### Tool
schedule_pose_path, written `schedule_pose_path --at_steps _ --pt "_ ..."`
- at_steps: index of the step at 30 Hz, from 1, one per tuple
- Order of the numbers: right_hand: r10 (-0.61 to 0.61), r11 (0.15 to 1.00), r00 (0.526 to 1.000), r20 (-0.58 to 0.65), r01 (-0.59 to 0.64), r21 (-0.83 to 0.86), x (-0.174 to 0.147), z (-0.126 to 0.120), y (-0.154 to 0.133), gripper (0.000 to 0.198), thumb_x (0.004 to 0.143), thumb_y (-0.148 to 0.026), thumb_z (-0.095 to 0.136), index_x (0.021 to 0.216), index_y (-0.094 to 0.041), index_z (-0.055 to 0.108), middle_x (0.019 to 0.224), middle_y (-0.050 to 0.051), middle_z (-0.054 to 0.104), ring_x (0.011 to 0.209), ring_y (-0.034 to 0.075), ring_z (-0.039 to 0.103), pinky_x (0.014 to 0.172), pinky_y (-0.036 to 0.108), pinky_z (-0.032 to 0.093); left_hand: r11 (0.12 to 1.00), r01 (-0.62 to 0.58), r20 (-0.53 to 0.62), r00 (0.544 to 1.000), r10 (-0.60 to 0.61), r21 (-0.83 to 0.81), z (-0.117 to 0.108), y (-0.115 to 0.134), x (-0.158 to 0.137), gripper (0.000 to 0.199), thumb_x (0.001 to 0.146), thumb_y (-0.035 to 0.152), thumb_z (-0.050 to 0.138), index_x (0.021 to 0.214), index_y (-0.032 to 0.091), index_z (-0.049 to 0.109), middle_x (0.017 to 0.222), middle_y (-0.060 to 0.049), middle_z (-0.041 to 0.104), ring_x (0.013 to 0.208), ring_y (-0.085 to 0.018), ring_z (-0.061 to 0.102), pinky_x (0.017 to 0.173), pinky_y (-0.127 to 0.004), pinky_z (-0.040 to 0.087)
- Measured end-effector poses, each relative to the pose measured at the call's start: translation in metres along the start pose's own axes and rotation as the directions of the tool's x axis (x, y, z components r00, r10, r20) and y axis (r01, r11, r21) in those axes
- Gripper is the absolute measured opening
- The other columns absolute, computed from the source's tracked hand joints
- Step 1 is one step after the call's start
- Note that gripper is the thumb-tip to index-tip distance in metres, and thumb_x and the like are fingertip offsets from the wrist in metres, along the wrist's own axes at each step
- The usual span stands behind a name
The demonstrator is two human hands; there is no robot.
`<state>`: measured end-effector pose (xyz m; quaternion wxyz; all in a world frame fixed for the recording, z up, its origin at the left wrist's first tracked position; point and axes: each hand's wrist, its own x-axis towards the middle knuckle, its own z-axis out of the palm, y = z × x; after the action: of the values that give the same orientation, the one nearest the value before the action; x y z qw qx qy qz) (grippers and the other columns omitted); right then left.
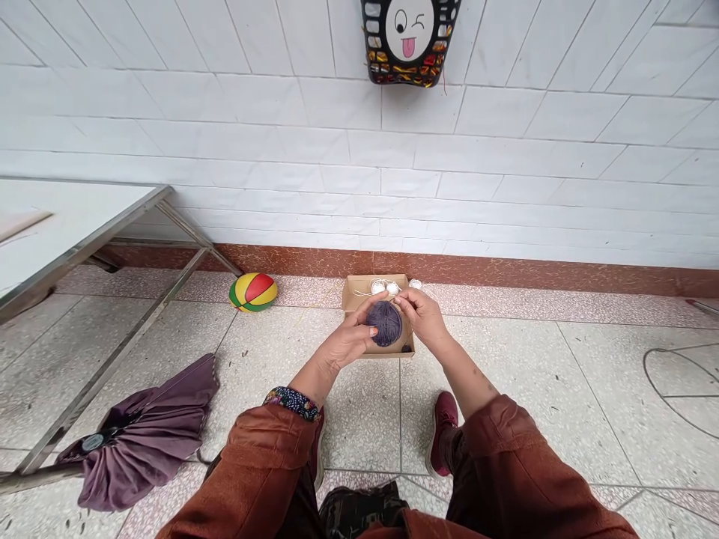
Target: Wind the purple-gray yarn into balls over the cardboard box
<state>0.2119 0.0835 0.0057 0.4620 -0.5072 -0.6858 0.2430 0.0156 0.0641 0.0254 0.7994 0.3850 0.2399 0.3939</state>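
Observation:
A ball of dark purple yarn (385,324) rests in my left hand (351,338), its fingers and thumb curled around the left side. My right hand (421,313) is at the ball's upper right edge, thumb and forefinger pinched together; whatever is between those fingertips is too small to make out. Below both hands, an open cardboard box (353,297) sits on the floor, partly hidden by them. Two white yarn balls (392,287) with a loose strand lie at its far side, and another white ball (415,284) is by its right corner. Something small and dark (407,348) shows at the box's near right corner.
A colourful ball (253,292) lies on the floor near the wall. To the left are a metal-framed table (112,217) and a folded purple umbrella (151,430). A black basket (374,67) hangs on the tiled wall. A wire ring (645,374) stands at right.

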Motion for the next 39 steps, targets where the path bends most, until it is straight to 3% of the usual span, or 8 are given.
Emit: schedule_pose_path --at_steps 5,11,16,19,26,32,36,39 --pt "0.014 0.999 0.992 0.127 -0.007 -0.052 -0.005 0.007 0.004 0.022 0.099 -0.030 0.047 0.088 -0.023 0.065 0.078 0.002 0.065 0.075 0.019 0.060 0.069 0.028 0.046 0.991 -0.097 -0.052 0.994 0.092 -0.097 -0.002 0.001 0.004 0.070 0.067 0.029 0.084 0.133 0.018 0.063 0.131 -0.014 0.065 0.126 -0.032 0.057 0.109 -0.044 0.042" --pt "-0.006 0.992 0.974 0.225 0.035 -0.123 -0.009 0.016 0.004 0.015 0.096 -0.021 0.051 0.091 -0.022 0.066 0.085 0.005 0.068 0.081 0.020 0.063 0.072 0.030 0.047 0.986 -0.137 -0.139 0.983 0.123 -0.097 -0.010 -0.001 0.005 0.063 0.068 0.029 0.085 0.126 0.018 0.064 0.127 -0.014 0.068 0.126 -0.032 0.059 0.108 -0.045 0.044" --pt "-0.069 0.997 0.992 0.110 0.072 -0.029 -0.005 0.006 -0.001 0.019 0.099 -0.026 0.049 0.090 -0.022 0.066 0.088 0.006 0.070 0.084 0.021 0.064 0.076 0.031 0.049 0.990 -0.085 -0.133 0.989 0.070 -0.112 -0.011 -0.001 0.002 0.053 0.068 0.026 0.085 0.118 0.016 0.069 0.122 -0.013 0.071 0.117 -0.029 0.063 0.099 -0.039 0.048" --pt "-0.123 0.989 0.990 0.073 0.117 0.088 0.000 -0.009 -0.015 0.021 0.100 -0.032 0.051 0.090 -0.021 0.066 0.084 0.005 0.068 0.079 0.019 0.062 0.075 0.031 0.049 0.992 -0.063 -0.204 0.978 0.039 -0.111 -0.011 -0.003 0.004 0.047 0.068 0.024 0.086 0.112 0.016 0.072 0.114 -0.011 0.073 0.107 -0.023 0.066 0.093 -0.033 0.050" --pt "-0.267 0.944 0.915 0.301 0.186 0.274 0.005 -0.029 -0.056 0.024 0.102 -0.036 0.051 0.088 -0.022 0.065 0.081 0.002 0.065 0.073 0.016 0.059 0.071 0.030 0.048 0.994 0.110 -0.338 0.936 -0.102 0.004 -0.009 -0.020 0.012 0.037 0.069 0.029 0.087 0.100 0.016 0.073 0.097 -0.006 0.072 0.089 -0.016 0.064 0.082 -0.028 0.048" --pt "-0.196 0.973 0.975 0.109 0.179 0.147 0.009 -0.029 -0.044 0.022 0.101 -0.034 0.051 0.087 -0.022 0.063 0.084 0.003 0.065 0.079 0.018 0.060 0.077 0.030 0.046 0.970 0.220 -0.242 0.952 -0.190 0.106 0.001 -0.027 0.006 0.047 0.064 0.024 0.088 0.109 0.018 0.072 0.105 -0.006 0.071 0.094 -0.019 0.063 0.085 -0.032 0.047" --pt "-0.060 0.997 0.998 -0.005 0.060 0.049 0.011 -0.029 -0.021 0.021 0.099 -0.034 0.052 0.085 -0.022 0.063 0.081 0.002 0.064 0.076 0.018 0.058 0.073 0.029 0.044 0.969 0.224 -0.101 0.972 -0.213 0.105 0.001 -0.023 0.000 0.052 0.068 0.024 0.087 0.117 0.020 0.071 0.114 -0.008 0.070 0.103 -0.021 0.062 0.092 -0.034 0.045" --pt "0.042 0.999 0.999 -0.002 -0.042 0.014 0.010 -0.025 -0.010 0.022 0.097 -0.034 0.051 0.083 -0.022 0.063 0.076 0.001 0.062 0.070 0.017 0.054 0.069 0.028 0.041 0.982 0.173 0.011 0.985 -0.174 0.069 0.000 -0.019 -0.003 0.057 0.070 0.024 0.085 0.125 0.022 0.068 0.120 -0.009 0.068 0.107 -0.022 0.062 0.095 -0.035 0.045"
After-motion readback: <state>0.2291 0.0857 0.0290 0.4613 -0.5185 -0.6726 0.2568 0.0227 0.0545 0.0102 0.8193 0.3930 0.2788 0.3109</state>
